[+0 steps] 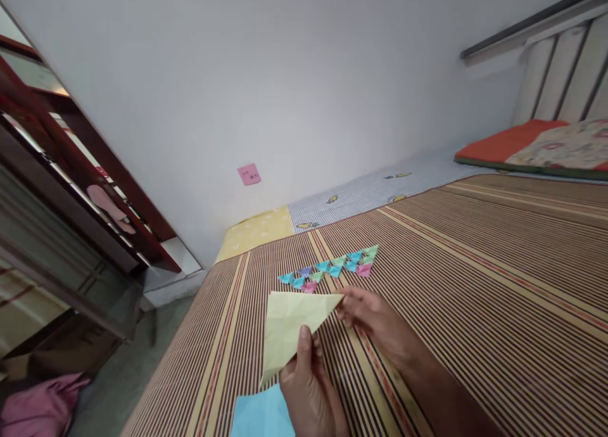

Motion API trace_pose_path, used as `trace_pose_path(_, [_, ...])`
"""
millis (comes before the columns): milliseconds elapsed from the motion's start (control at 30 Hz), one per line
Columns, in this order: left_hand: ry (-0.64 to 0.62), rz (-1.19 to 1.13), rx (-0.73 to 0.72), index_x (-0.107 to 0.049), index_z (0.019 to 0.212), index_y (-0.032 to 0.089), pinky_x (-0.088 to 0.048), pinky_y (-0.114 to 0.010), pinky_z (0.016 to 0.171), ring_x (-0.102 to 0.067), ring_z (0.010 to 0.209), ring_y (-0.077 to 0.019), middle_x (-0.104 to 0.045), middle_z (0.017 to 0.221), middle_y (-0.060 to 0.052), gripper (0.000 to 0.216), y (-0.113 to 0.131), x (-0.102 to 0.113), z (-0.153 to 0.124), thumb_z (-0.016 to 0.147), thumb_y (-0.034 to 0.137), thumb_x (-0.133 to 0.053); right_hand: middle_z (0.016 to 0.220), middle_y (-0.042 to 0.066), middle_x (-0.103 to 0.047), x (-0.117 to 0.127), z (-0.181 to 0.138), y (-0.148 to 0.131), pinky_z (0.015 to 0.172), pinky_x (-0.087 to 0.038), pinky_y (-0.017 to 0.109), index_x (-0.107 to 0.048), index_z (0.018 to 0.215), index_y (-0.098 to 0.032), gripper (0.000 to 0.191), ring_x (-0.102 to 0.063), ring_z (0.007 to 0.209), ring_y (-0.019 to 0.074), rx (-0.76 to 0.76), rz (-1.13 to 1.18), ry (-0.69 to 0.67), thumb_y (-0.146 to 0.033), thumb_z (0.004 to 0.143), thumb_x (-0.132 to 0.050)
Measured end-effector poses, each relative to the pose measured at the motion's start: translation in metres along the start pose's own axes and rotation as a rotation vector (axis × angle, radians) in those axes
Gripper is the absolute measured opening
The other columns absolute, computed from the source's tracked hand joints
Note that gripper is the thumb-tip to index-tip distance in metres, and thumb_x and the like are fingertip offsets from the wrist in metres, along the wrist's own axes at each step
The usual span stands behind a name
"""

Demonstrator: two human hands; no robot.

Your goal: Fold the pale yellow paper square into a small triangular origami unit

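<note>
A pale yellow sheet of paper point(289, 327), partly folded into a triangle, is held above a striped mat point(475, 285). My left hand point(308, 386) pinches its lower edge with the thumb on top. My right hand point(375, 320) grips its right corner with closed fingers. Just beyond the sheet lies a row of small folded paper pieces point(332, 267) in blue, green, pink and purple. A light blue sheet point(259, 415) lies on the mat under my left hand.
The mat covers a bed along a white wall with a pink note point(249, 173) stuck to it. An orange cushion point(522, 142) lies at the far right. Dark wooden furniture point(71, 171) stands left, pink cloth point(38, 408) on the floor.
</note>
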State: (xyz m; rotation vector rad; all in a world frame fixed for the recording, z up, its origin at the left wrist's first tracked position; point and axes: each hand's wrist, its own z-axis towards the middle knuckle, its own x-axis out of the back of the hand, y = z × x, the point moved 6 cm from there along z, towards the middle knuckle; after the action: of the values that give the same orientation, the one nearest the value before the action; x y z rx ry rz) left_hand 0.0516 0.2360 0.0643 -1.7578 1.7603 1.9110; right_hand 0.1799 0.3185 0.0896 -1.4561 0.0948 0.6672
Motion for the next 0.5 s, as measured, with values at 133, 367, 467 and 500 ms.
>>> trace_pose_path(133, [-0.048,0.110,0.049,-0.071,0.061,0.010,-0.056,-0.023,0.065,-0.064,0.063,-0.0140,-0.067,0.062,-0.004,0.031,-0.012,-0.002,-0.003,0.059,0.032,-0.092,0.062,-0.001,-0.062,-0.037,-0.004,0.022,0.049,-0.045,0.025,-0.071,0.075,-0.016,0.033,-0.051,0.052,0.0117,-0.058,0.034,-0.124,-0.046,0.071,-0.084])
trace_pose_path(367, [0.003,0.503,-0.209,-0.072,0.068,0.012,-0.050,-0.029,0.061,-0.062,0.060,-0.0175,-0.068,0.061,-0.005,0.039,0.005,0.008,0.001,0.072,0.050,-0.081,0.074,0.001,-0.070,-0.024,-0.004,0.011,0.061,-0.052,0.031,-0.073,0.094,-0.019,0.038,-0.061,0.063,0.0172,0.019,0.085,0.072,-0.045,0.069,-0.085])
trace_pose_path(467, [0.055,0.556,-0.288,-0.066,0.063,0.015,-0.045,-0.026,0.057,-0.055,0.057,-0.0145,-0.062,0.057,0.000,0.041,0.017,0.014,0.004,0.073,0.053,-0.079,0.078,0.002,-0.071,-0.014,-0.003,0.002,0.063,-0.049,0.028,-0.074,0.093,-0.018,0.039,-0.060,0.068,0.0162,0.066,0.041,0.140,-0.046,0.068,-0.086])
trace_pose_path(500, [0.049,0.551,-0.316,-0.064,0.062,0.017,-0.043,-0.025,0.056,-0.052,0.056,-0.0131,-0.059,0.056,0.002,0.041,0.022,0.015,0.005,0.073,0.053,-0.078,0.077,0.002,-0.070,-0.011,-0.003,0.002,0.061,-0.048,0.027,-0.073,0.090,-0.017,0.038,-0.058,0.066,0.0151,0.076,0.028,0.159,-0.046,0.068,-0.086])
